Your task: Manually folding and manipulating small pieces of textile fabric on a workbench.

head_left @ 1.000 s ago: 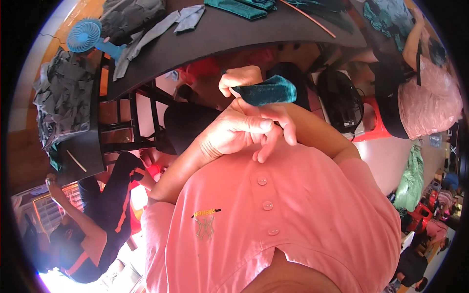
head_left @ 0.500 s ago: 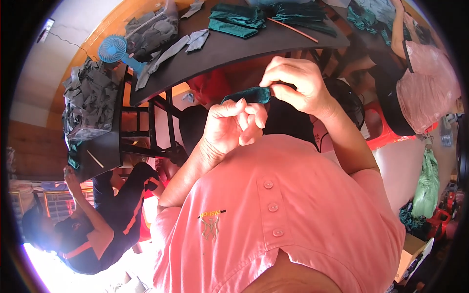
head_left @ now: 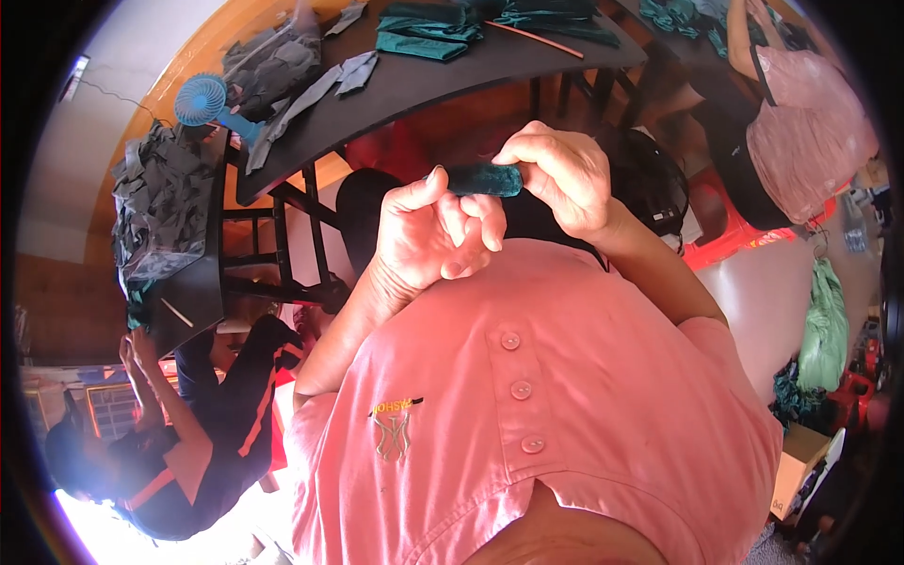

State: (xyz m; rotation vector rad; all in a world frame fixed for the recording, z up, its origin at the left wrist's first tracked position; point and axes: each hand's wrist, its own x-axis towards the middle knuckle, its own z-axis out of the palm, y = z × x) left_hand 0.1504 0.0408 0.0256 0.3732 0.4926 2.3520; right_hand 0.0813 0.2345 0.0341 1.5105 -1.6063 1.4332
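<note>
A short, dark green velvet strip of cloth (head_left: 484,180) is stretched level between my hands, in front of my chest. My left hand (head_left: 426,229) holds its left end, thumb on top and curled fingers beneath. At the right end, the thumb and fingers of my right hand (head_left: 569,179) pinch the cloth. Both hands are off the table, close to its near edge. Part of the strip's left end is hidden by my left thumb.
Across the dark table (head_left: 395,99) lie folded green velvet pieces (head_left: 428,33), a thin stick (head_left: 534,40), grey cloth (head_left: 273,61) and a blue fan (head_left: 201,99). A grey cloth heap (head_left: 165,193) stands left. People sit at left (head_left: 179,452) and right (head_left: 810,141).
The velvet strip has turned more level, with its face showing broader. Both hands keep hold of it. The surroundings have shifted slightly left in view, and the person at left has raised both hands together.
</note>
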